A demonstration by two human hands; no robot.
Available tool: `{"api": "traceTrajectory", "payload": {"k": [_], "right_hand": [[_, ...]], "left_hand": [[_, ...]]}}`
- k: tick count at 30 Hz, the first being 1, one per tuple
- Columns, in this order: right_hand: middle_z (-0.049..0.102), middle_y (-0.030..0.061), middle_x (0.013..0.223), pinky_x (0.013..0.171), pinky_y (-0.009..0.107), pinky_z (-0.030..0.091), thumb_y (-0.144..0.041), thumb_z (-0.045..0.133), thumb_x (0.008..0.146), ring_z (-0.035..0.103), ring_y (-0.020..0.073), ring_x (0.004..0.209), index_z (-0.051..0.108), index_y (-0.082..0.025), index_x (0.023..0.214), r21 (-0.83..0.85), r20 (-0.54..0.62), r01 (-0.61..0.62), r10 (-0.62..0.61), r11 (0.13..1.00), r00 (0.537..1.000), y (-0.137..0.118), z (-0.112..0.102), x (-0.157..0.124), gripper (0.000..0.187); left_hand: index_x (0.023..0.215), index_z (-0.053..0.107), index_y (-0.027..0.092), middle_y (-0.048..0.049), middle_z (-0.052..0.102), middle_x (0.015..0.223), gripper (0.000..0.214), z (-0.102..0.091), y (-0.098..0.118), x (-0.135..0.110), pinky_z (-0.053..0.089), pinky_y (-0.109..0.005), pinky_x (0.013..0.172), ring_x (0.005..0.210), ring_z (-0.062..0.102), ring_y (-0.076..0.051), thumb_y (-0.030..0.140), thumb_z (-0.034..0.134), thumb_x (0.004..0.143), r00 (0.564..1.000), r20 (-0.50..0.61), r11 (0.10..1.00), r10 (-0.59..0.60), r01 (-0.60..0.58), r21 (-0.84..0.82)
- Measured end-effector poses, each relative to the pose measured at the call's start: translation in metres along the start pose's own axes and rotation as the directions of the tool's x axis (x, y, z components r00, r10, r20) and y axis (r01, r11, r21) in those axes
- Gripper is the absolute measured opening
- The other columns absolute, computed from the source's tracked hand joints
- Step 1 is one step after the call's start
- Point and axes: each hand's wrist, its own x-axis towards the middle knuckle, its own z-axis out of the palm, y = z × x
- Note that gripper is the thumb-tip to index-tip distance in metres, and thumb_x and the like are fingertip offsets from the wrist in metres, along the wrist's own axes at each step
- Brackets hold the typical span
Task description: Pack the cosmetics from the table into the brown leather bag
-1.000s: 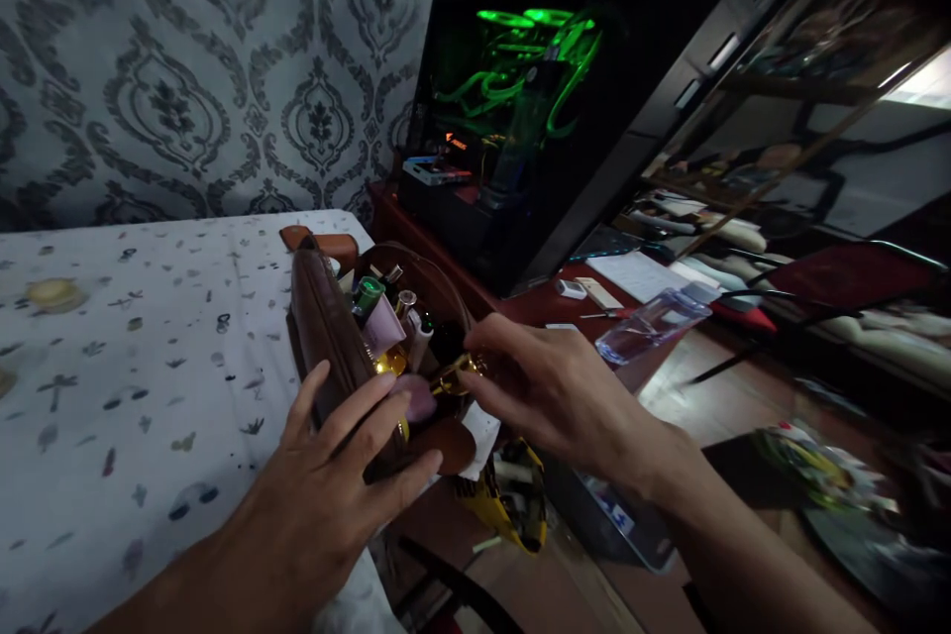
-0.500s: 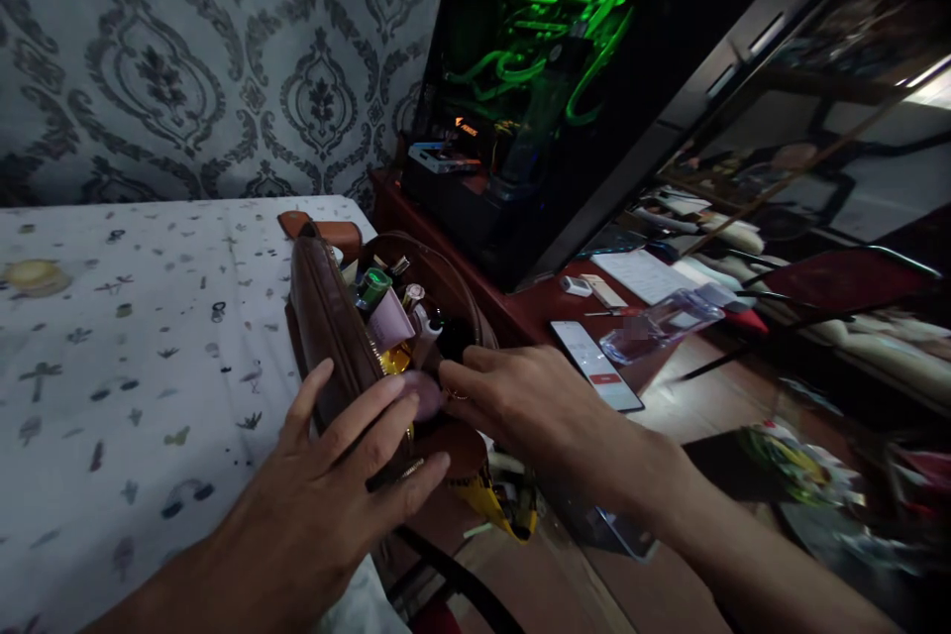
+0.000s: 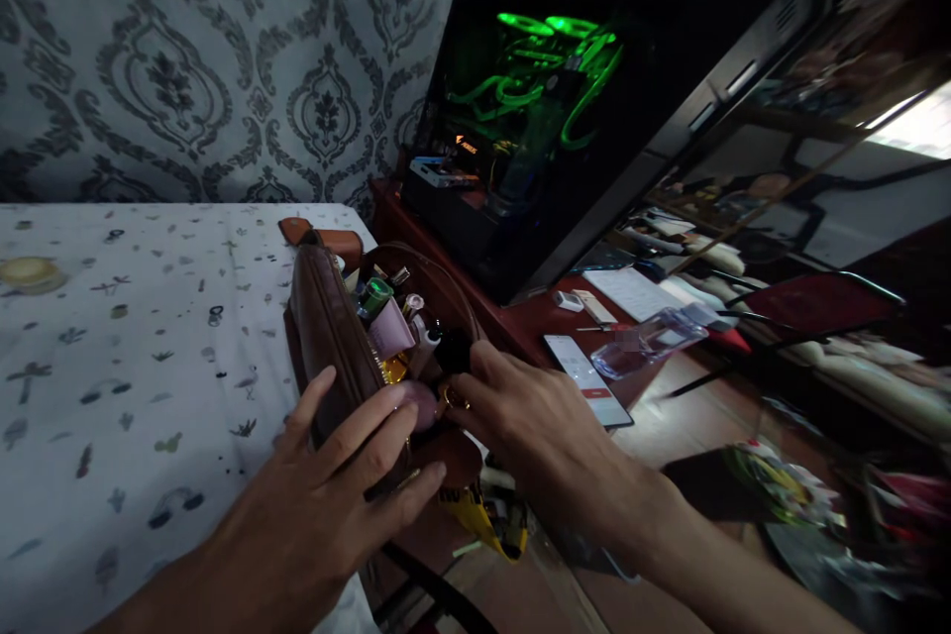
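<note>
A brown leather bag [image 3: 327, 312] stands unzipped at the edge of the cloth-covered table. Inside are a green-capped container [image 3: 373, 297], a pale pink tube [image 3: 390, 329], a yellow item [image 3: 396, 367], a rounded mauve item [image 3: 421, 404] and several small cosmetics-like pieces. My left hand [image 3: 319, 485] lies against the near side of the bag with fingers spread, some reaching over its rim by the mauve item. My right hand [image 3: 512, 401] is at the opposite rim, fingers curled and pinched near a gold-coloured metal piece [image 3: 455, 399]. Whatever its fingertips hold is hidden.
Behind the bag are a brown leather case [image 3: 334, 243] and a large computer case [image 3: 520, 168] with green lights. A phone [image 3: 586, 381], a clear plastic container [image 3: 650, 342] and papers [image 3: 631, 287] lie on the red-brown desk. A yellow-and-black item [image 3: 482, 515] shows below the bag.
My right hand has shifted slightly upward at the bag's rim, and more of the gold-coloured piece shows. My left hand stays on the bag. The camera view has tilted slightly.
</note>
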Motion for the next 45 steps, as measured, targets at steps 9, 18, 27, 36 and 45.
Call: {"api": "traceTrajectory", "payload": {"k": [9, 18, 27, 36, 45], "right_hand": [[0.058, 0.0029, 0.091, 0.050, 0.027, 0.031, -0.003, 0.058, 0.087, 0.055, 0.0150, 0.071, 0.057, -0.019, 0.100, 0.026, -0.023, 0.034, -0.033, 0.999, 0.999, 0.002, 0.007, -0.001, 0.020], [0.058, 0.0045, 0.096, 0.054, 0.027, 0.032, -0.003, 0.056, 0.087, 0.054, 0.0128, 0.070, 0.063, -0.019, 0.096, 0.111, 0.088, 0.042, -0.052, 0.993, 0.995, -0.002, -0.009, 0.004, 0.020], [0.063, 0.0087, 0.094, 0.056, 0.032, 0.030, -0.009, 0.053, 0.087, 0.058, 0.0196, 0.069, 0.056, -0.019, 0.110, -0.277, 0.003, 0.014, -0.014, 0.961, 1.000, -0.010, 0.013, -0.003, 0.025], [0.069, 0.0030, 0.082, 0.047, 0.031, 0.017, -0.010, 0.056, 0.088, 0.062, 0.0149, 0.059, 0.056, -0.019, 0.102, -0.057, 0.170, -0.105, 0.114, 0.993, 0.979, -0.009, -0.006, 0.016, 0.017], [0.067, 0.0027, 0.085, 0.048, 0.031, 0.015, -0.009, 0.050, 0.092, 0.058, 0.0121, 0.056, 0.058, -0.018, 0.093, -0.024, 0.156, -0.141, 0.143, 0.990, 0.977, -0.008, 0.003, 0.009, 0.012]], "left_hand": [[0.131, 0.057, 0.030, -0.0080, 0.053, 0.139, 0.042, 0.000, 0.001, 0.000, 0.000, -0.057, 0.120, 0.141, 0.031, -0.027, 0.029, 0.058, 0.088, 1.000, 0.008, 1.000, -0.002, 0.002, 0.020], [0.130, 0.056, 0.034, -0.0051, 0.051, 0.141, 0.045, 0.001, 0.004, -0.001, 0.005, -0.059, 0.120, 0.140, 0.033, -0.028, 0.033, 0.063, 0.086, 0.998, 0.023, 0.998, -0.053, 0.053, 0.039], [0.134, 0.054, 0.029, -0.0079, 0.049, 0.143, 0.049, -0.004, -0.002, -0.001, -0.002, -0.058, 0.120, 0.140, 0.030, -0.028, 0.032, 0.063, 0.085, 0.998, 0.048, 0.997, 0.030, -0.033, 0.067], [0.133, 0.054, 0.029, -0.0074, 0.051, 0.142, 0.040, 0.001, -0.003, 0.000, -0.005, -0.056, 0.119, 0.141, 0.028, -0.024, 0.033, 0.054, 0.093, 0.999, 0.016, 0.998, 0.031, -0.032, 0.047], [0.123, 0.059, 0.024, -0.0059, 0.062, 0.128, 0.029, -0.022, -0.007, 0.022, 0.012, -0.051, 0.117, 0.130, 0.045, -0.023, 0.025, 0.049, 0.096, 0.998, 0.047, 0.994, -0.047, 0.051, -0.093]]}}
